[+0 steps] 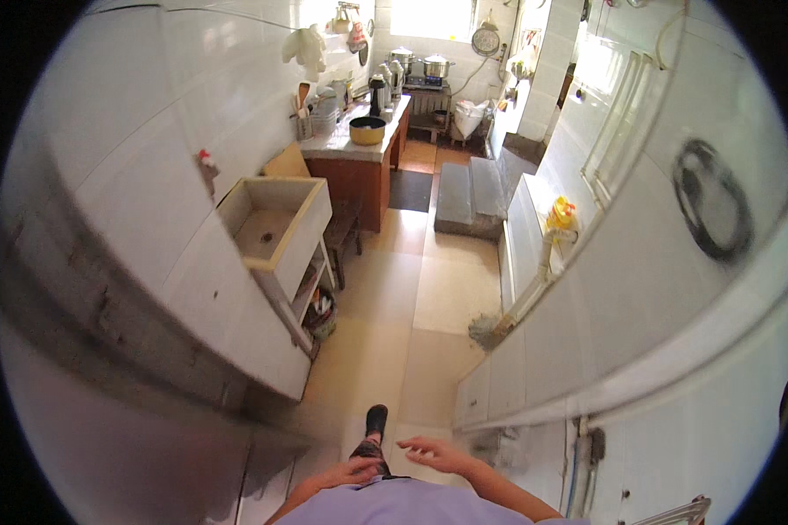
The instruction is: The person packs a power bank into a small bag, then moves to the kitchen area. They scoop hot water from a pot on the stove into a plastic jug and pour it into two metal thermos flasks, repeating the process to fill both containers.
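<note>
Low in the view, my left hand (360, 470) hangs in front of the hem of a light lilac shirt (394, 505), with loosely stretched fingers and nothing visible in it. My right hand (432, 454) is held out a little farther forward, its fingers apart and bare. Beneath them one leg in dark patterned trousers (366, 451) ends in a black shoe (377, 420) on the beige tiled floor (374, 328). Neither hand touches any of the kitchen furniture. Both hands are slightly blurred.
A stone sink (289, 236) stands left, with a bin (322, 315) below. Beyond are a wooden stool (345, 239) and a counter (348, 151) with a yellow pot (368, 131). Grey steps (456, 200) and a drainpipe (532, 289) line the right. Steel pots (437, 65) stand at the back.
</note>
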`<state>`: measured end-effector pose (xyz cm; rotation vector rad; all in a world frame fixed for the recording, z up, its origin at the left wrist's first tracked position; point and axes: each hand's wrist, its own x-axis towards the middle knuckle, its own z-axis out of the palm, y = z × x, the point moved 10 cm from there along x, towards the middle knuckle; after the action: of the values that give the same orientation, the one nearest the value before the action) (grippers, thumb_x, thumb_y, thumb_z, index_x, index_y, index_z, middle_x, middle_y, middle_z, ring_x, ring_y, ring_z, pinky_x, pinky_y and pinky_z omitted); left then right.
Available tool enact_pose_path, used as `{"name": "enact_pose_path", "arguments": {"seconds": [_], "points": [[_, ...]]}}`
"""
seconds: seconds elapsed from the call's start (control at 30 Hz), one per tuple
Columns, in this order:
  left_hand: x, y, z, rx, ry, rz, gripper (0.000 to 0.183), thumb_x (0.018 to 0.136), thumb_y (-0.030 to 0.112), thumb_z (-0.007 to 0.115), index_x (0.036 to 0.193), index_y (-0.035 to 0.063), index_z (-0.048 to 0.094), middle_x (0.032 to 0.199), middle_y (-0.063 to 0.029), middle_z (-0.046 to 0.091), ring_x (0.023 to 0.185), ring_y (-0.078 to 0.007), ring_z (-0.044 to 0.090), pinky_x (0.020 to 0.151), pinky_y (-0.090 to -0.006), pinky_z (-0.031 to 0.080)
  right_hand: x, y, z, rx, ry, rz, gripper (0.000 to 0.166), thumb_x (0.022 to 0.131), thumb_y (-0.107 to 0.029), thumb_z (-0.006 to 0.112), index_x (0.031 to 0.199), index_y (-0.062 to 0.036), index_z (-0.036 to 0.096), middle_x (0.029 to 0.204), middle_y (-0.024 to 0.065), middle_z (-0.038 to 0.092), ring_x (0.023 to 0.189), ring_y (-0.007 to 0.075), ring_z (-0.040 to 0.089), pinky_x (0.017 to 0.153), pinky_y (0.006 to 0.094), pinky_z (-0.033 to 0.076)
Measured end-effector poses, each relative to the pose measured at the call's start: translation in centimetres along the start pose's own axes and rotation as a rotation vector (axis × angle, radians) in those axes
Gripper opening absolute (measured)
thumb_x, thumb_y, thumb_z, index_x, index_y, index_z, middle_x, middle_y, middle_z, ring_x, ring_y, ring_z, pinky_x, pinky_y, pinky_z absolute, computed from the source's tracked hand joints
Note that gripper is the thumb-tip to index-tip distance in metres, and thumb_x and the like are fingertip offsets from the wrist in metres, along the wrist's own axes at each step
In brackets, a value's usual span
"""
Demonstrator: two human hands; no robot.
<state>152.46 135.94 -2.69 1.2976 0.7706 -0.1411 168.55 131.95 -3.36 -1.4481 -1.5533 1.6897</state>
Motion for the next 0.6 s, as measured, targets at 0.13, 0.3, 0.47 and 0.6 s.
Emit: {"name": "enact_pose_path", "arguments": {"seconds": [0.13,0.3,0.47,0.6], "points": [[9.8,7.4,-8.4,-0.024,-0.140,-0.118,0.054,0.093,0.049,0.053,0.123,0.0044,0.059,0.121,-0.0094,0.058,0.116,-0.0172,0.049,0.101,-0.0309,0.036,10.6,1.8,-6.6,0.222,-0.205,0.041,0.063,0.096,-0.052,0.044,0.140,-0.0068,0.043,0.139,0.0105,0.046,0.127,0.0203,0.041,0.107,0.0317,0.031],[24.5,18.7,-18.9,0.259,-0.202,-0.083,0.057,0.091,0.050,0.054,0.125,0.0031,0.058,0.122,-0.0094,0.059,0.112,-0.0188,0.052,0.099,-0.0331,0.038,17.6,0.3,-21.3,0.271,-0.146,0.155,0.066,0.095,-0.055,0.043,0.142,-0.0079,0.041,0.140,0.0108,0.045,0.129,0.0198,0.040,0.108,0.0317,0.030],[38.4,31.0,-31.3,0.173,0.048,0.030,0.049,0.093,0.043,0.054,0.119,0.0016,0.060,0.108,-0.0055,0.064,0.100,-0.0150,0.057,0.091,-0.0308,0.044,24.4,-0.5,-37.6,0.380,-0.030,0.194,0.062,0.098,-0.052,0.041,0.142,-0.0088,0.042,0.113,0.0031,0.058,0.110,0.0131,0.049,0.100,0.0286,0.035],[49.6,32.2,-38.2,0.063,0.156,0.102,0.044,0.093,0.037,0.058,0.118,0.0016,0.061,0.105,-0.0040,0.065,0.098,-0.0123,0.058,0.088,-0.0293,0.046,30.6,3.8,-47.3,0.375,-0.218,0.174,0.055,0.097,-0.051,0.043,0.140,-0.0171,0.046,0.131,0.0068,0.054,0.123,0.0176,0.045,0.105,0.0314,0.032]]}}
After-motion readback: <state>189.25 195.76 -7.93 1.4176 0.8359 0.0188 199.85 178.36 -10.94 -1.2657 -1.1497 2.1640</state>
